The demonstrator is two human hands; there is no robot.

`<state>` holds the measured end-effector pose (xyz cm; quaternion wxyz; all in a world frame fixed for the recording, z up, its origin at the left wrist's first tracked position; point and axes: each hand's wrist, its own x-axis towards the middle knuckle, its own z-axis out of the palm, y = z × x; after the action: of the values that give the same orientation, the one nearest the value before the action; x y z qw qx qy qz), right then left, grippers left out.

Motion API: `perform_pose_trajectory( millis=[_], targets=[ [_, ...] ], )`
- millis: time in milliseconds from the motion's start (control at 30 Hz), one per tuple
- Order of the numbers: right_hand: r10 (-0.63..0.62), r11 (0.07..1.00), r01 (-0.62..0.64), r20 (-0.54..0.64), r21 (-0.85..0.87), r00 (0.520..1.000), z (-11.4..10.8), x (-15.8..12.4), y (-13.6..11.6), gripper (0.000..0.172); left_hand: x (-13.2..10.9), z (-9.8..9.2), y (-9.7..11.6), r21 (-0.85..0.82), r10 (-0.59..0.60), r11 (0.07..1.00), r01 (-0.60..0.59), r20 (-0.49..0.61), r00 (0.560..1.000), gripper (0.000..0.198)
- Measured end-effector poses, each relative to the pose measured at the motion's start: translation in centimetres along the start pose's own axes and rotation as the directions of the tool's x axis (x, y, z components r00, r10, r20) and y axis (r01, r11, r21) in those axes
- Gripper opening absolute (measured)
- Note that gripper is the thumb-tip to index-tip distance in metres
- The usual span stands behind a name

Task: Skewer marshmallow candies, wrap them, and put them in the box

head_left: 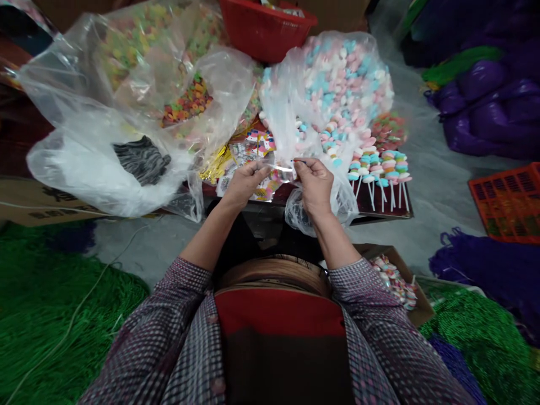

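Observation:
My left hand (248, 181) pinches a small clear plastic wrapper (283, 168), which catches a bright white glare between my hands. My right hand (315, 183) is closed at the wrapper's other side. A thin dark strip with a reddish end (298, 161) shows at its fingertips; its kind is unclear. Below my hands lie printed wrappers (259, 147) and gold twist ties (217, 163). To the right, marshmallow skewers (375, 166) lie in a row, their white sticks pointing toward me. A large bag of pastel marshmallows (346, 79) stands behind them.
Bags of ring-shaped gummies (188, 104) and a white bag with dark grey strands (141, 160) occupy the table's left. A red basin (268, 28) stands behind. A cardboard box of wrapped sweets (394, 281) sits by my right elbow. Green cords (63, 304) and an orange crate (506, 199) flank me.

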<state>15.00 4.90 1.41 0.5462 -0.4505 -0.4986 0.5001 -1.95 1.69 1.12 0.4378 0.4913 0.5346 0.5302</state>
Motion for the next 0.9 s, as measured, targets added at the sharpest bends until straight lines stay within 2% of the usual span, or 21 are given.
perform_pose_trajectory(
  millis=[133, 200, 267, 367, 433, 533, 633, 733, 833, 900],
  targets=[
    [-0.047, 0.985, 0.041, -0.03, -0.166, 0.998, 0.0, -0.6, 0.3, 0.045, -0.4, 0.4, 0.6, 0.131, 0.041, 0.991, -0.027, -0.103, 0.994, 0.049],
    [-0.058, 0.98, 0.053, -0.021, -0.193, 0.998, -0.1, -0.7, 0.3, 0.052, -0.7, 0.5, 0.8, 0.165, 0.027, 0.986, -0.007, -0.116, 0.993, 0.049],
    [-0.051, 0.983, 0.054, 0.021, -0.173, 0.998, -0.3, -0.8, 0.3, 0.051, -1.0, 0.6, 0.9, 0.161, -0.002, 0.987, 0.017, -0.094, 0.996, 0.046],
    [-0.057, 0.995, 0.066, 0.118, -0.078, 0.991, -0.7, -0.8, -0.1, 0.041, -1.3, 0.7, 1.1, 0.125, -0.029, 0.991, 0.035, -0.053, 0.998, 0.044],
    [-0.048, 0.998, 0.053, 0.138, -0.032, 0.989, -0.8, -0.9, -0.4, 0.044, -1.5, 0.8, 1.5, 0.062, -0.041, 0.997, 0.044, -0.043, 0.998, 0.044],
    [0.027, 0.999, -0.023, 0.089, -0.047, 0.996, -1.0, -1.5, -0.9, 0.048, -1.9, 1.3, 2.2, -0.131, -0.096, 0.987, 0.097, 0.014, 0.995, 0.047],
    [-0.005, 0.986, 0.009, 0.027, -0.164, 1.0, -1.3, -2.4, -1.6, 0.059, -2.2, 2.1, 2.6, -0.25, -0.147, 0.956, 0.151, 0.035, 0.988, 0.06],
    [-0.067, 0.968, 0.065, 0.0, -0.241, 0.998, -1.7, -3.2, -2.1, 0.069, -2.4, 3.0, 2.4, -0.249, -0.186, 0.952, 0.175, -0.019, 0.982, 0.065],
    [-0.024, 0.969, 0.023, -0.001, -0.246, 1.0, -2.4, -3.5, -2.2, 0.072, -2.5, 3.6, 1.8, -0.198, -0.195, 0.963, 0.182, -0.049, 0.98, 0.061],
    [0.004, 0.97, -0.005, -0.005, -0.243, 1.0, -3.1, -3.2, -2.1, 0.071, -2.5, 3.7, 1.6, -0.173, -0.172, 0.971, 0.166, -0.021, 0.985, 0.052]
  ],
)
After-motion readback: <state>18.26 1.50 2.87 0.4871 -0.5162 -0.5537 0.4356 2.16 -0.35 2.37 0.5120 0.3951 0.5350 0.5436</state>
